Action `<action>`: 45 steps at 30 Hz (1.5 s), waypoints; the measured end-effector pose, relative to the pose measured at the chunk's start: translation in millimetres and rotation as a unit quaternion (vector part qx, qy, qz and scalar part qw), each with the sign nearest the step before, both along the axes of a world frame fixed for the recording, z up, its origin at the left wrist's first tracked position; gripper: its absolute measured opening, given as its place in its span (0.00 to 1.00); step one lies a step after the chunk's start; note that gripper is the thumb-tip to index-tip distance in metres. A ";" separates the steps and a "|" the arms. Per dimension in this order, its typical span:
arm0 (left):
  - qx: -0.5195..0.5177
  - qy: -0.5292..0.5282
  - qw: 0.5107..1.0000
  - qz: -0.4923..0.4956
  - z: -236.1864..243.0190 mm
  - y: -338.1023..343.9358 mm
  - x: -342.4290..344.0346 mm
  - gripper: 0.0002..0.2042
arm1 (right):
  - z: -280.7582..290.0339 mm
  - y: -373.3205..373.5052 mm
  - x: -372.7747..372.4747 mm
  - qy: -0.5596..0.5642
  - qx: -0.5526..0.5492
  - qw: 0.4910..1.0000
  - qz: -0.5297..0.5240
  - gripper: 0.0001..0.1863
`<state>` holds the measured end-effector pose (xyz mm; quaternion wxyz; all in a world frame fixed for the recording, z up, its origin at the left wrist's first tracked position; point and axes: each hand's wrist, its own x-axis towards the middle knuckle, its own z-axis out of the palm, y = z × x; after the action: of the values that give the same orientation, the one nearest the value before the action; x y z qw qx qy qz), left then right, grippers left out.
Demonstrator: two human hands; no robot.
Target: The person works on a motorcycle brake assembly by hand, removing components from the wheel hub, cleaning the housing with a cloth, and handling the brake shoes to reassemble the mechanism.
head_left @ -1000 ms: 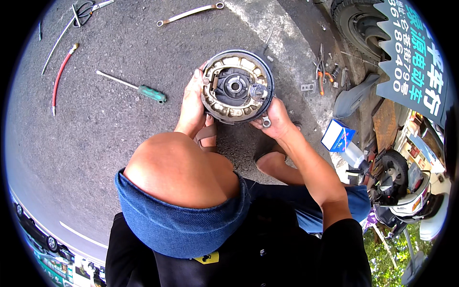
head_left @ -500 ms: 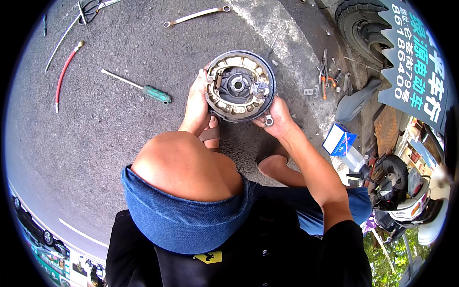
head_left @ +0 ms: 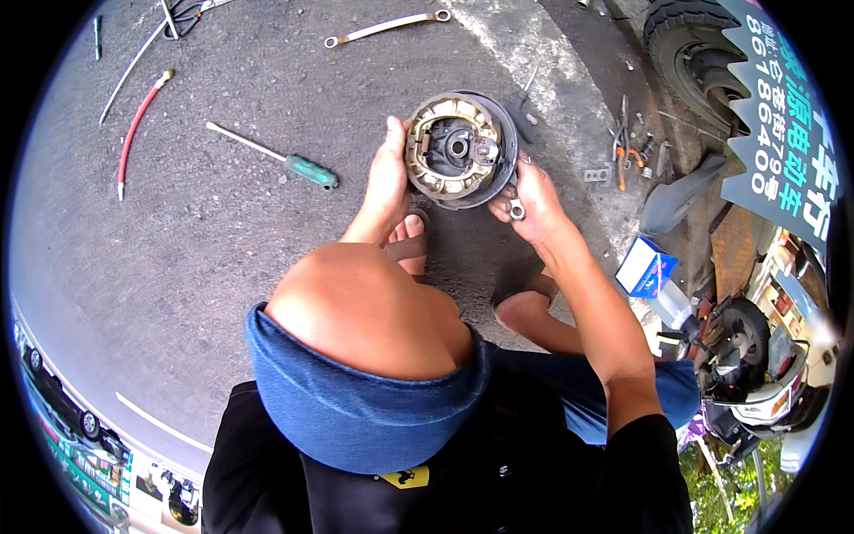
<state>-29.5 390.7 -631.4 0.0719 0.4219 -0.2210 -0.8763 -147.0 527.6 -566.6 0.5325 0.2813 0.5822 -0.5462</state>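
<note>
The brake plate [head_left: 461, 149] now stands tilted between both hands, its shoes and hub turned more toward the left than a second ago, when it faced almost flat up at the camera; the head has also moved nearer. That suggests the person is turning it to look at or get at the side by the cam.

The left hand [head_left: 388, 178] grips the plate's left rim, fingers [head_left: 397, 133] curled over the edge beside the shoe. The right hand [head_left: 532, 200] is clenched on the lower right rim, with a small metal ring end [head_left: 517, 211] showing at its fingers; what it belongs to I cannot tell.

Left of the left hand's fingers on the ground [head_left: 222, 231] lies a green-handled screwdriver [head_left: 285, 160], further left a red hose [head_left: 138, 125]. Beyond the plate lies a long wrench [head_left: 388, 27]. Right of the right hand are pliers [head_left: 625, 151], a blue box [head_left: 647, 267] and a tyre [head_left: 694, 53]. Below the hands, a bare knee [head_left: 365, 307] and sandalled feet crowd the space under the plate.
</note>
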 end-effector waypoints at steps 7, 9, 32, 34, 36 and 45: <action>-0.276 0.021 0.958 -0.073 -9.6 0.6 15.1 0.42 | -14.2 -20.2 9.7 0.076 0.039 0.992 0.094 0.24; -0.397 0.025 0.906 -0.143 -14.6 -6.7 18.2 0.55 | -12.6 -23.5 12.1 0.089 0.046 0.990 0.104 0.24; -0.468 0.060 0.858 -0.204 -17.7 -24.5 38.3 0.62 | -11.7 -38.4 27.7 0.144 0.004 0.978 0.153 0.20; -0.473 0.072 0.850 -0.221 -16.4 -28.5 35.5 0.62 | -11.5 -34.2 20.9 0.135 0.003 0.980 0.147 0.20; -0.524 0.075 0.803 -0.274 -11.7 -31.7 31.6 0.61 | -8.0 -30.1 11.5 0.094 0.032 0.987 0.123 0.20; -0.576 0.040 0.752 -0.318 -3.3 -24.3 18.3 0.62 | -23.1 -15.7 2.8 0.058 0.039 0.994 0.083 0.22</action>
<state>-11.2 366.3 -634.7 0.0274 0.1706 -0.8022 -0.5716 -144.2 511.9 -589.7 0.5300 0.2201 0.6542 -0.4926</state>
